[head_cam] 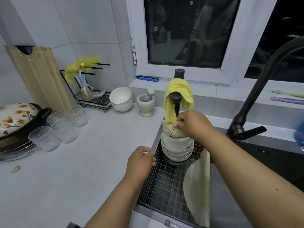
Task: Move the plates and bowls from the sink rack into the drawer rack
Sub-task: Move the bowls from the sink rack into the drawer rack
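Head view: bowl stack in sink rack, right grip engaged

Left hand [141, 162] rests, fingers loosely curled, on the bench edge beside the sink rack [164, 181]. Beyond, right hand [191, 124], arm extended, pinches the bear-print bowl [171, 131] rim atop the stacked bowls [176, 148].

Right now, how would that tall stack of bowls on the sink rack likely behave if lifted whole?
The stack of bowls looks glazed ceramic, so probably heavy and breakable. It stands tall on a narrow base on the wire sink rack, so it may tip. The right hand pinches only the top bear bowl, likely the safer lift.
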